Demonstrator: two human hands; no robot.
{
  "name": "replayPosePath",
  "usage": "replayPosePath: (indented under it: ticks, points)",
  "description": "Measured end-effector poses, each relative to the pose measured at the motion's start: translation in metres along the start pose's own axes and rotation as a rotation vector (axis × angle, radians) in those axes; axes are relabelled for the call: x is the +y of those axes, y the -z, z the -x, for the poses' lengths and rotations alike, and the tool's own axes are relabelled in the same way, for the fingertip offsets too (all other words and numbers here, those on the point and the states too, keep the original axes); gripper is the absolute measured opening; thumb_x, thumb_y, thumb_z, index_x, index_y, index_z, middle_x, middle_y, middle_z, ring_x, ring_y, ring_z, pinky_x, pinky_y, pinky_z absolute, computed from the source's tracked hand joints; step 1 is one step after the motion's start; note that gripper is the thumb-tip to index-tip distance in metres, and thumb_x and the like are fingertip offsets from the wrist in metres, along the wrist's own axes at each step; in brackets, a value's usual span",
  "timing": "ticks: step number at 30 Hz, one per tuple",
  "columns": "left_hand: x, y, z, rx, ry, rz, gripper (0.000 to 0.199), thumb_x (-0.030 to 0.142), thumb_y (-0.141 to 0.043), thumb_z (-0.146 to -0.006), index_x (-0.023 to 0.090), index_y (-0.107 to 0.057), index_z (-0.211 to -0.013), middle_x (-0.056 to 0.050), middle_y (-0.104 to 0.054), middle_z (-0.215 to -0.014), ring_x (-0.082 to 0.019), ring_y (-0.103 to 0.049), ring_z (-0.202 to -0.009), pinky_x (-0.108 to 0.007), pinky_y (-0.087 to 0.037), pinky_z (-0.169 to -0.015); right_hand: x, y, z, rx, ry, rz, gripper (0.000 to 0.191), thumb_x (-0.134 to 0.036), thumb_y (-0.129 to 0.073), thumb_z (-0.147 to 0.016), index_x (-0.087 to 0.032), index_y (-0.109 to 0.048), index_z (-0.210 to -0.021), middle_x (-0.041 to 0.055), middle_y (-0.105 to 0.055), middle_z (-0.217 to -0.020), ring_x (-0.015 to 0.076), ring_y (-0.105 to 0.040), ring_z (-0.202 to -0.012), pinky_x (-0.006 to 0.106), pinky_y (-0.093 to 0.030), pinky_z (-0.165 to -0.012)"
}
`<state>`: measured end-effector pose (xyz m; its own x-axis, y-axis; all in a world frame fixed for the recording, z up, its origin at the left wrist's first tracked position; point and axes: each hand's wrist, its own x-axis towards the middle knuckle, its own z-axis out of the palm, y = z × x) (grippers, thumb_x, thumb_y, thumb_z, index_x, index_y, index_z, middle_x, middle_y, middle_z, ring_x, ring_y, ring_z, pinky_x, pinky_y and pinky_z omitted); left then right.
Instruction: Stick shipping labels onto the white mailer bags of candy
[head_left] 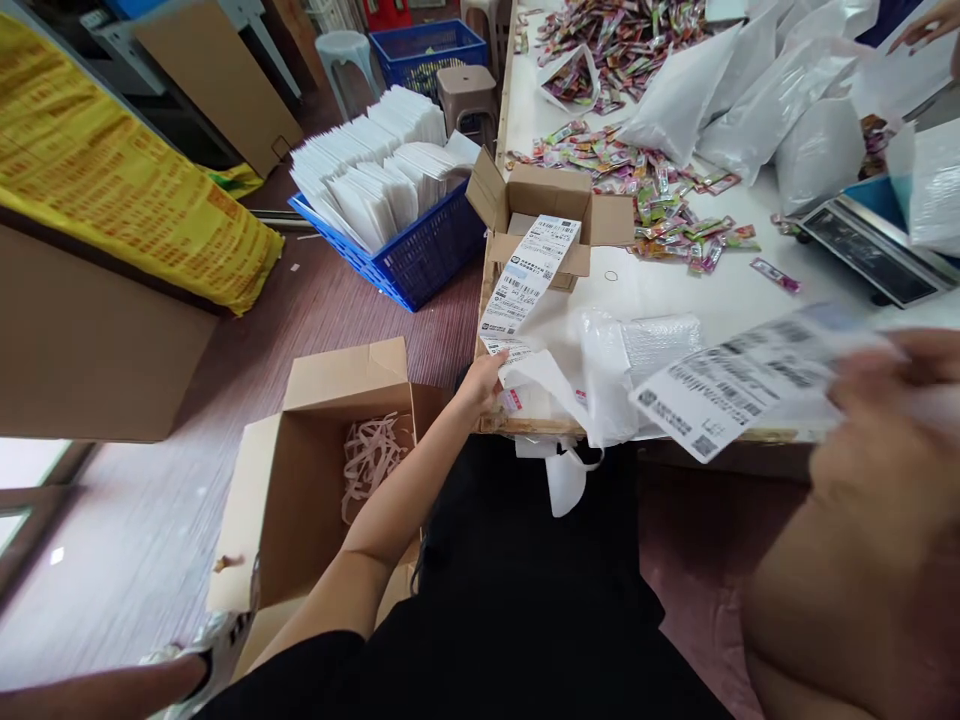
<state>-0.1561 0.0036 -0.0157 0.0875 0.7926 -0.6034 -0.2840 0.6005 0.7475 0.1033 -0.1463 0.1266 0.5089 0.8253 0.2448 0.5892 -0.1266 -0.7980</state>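
My left hand (484, 382) is closed on the lower end of a strip of printed labels (529, 275), which runs up into a small open carton (551, 190) on the table. At the right, my right hand (885, 410), blurred by motion, grips a printed label sheet (739, 385) that reaches out to the left over the table's front edge. Bubble-wrap bags (637, 350) lie between the two hands. White backing paper (566, 480) hangs off the table edge near my left hand.
Small colourful packets (682, 225) and filled white bags (682, 95) cover the table's far part. A scale (874, 250) stands right. Another person's hand (926, 25) shows top right. Left are a blue crate of envelopes (427, 255) and an open floor carton (307, 500).
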Motion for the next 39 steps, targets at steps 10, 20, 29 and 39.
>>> replayPosePath:
  ticks: [10,20,29,39]
  points:
    - [0.015,0.004,0.04,0.078,-0.739,-0.693,0.048,0.024,-0.065,-0.087,0.02,-0.055,-0.134,-0.015,-0.057,-0.142,-0.028,-0.048,-0.138,-0.048,-0.037,-0.115,0.075,-0.066,-0.038,-0.159,0.038,0.387,0.072,-0.055,-0.067,-0.076,-0.023,-0.055,-0.139,0.012,-0.059,-0.118,0.0219,-0.056,-0.086,0.035,-0.045,-0.071]
    - [-0.051,-0.156,0.007,-0.545,-0.986,-1.365,0.065,0.042,-0.043,-0.099,0.006,-0.034,-0.152,-0.019,-0.025,-0.163,-0.029,-0.015,-0.154,-0.046,-0.012,-0.127,0.072,0.079,0.038,-0.425,-0.33,0.114,0.069,-0.073,-0.073,-0.059,-0.028,-0.073,-0.111,0.0061,-0.065,-0.085,0.0166,-0.051,-0.065,0.029,-0.044,-0.055]
    - [-0.11,-0.086,0.058,-0.691,-1.095,-1.549,0.099,0.068,-0.053,-0.087,0.005,-0.022,-0.157,-0.023,-0.007,-0.164,-0.034,0.005,-0.154,-0.053,-0.004,-0.125,0.165,0.014,-0.003,-0.002,-0.328,0.31,0.065,-0.069,-0.06,-0.073,-0.019,-0.07,-0.113,0.0111,-0.07,-0.105,0.0259,-0.062,-0.089,0.041,-0.046,-0.087]
    - [-0.052,-0.092,0.104,-0.785,-0.98,-1.273,0.039,0.042,-0.043,-0.1,0.017,-0.068,-0.117,-0.013,-0.074,-0.111,-0.027,-0.069,-0.11,-0.042,-0.051,-0.1,0.154,-0.044,-0.016,-0.263,-0.442,-0.224,0.059,-0.06,-0.079,-0.062,-0.014,-0.07,-0.097,0.0089,-0.073,-0.092,0.0209,-0.064,-0.079,0.032,-0.051,-0.072]
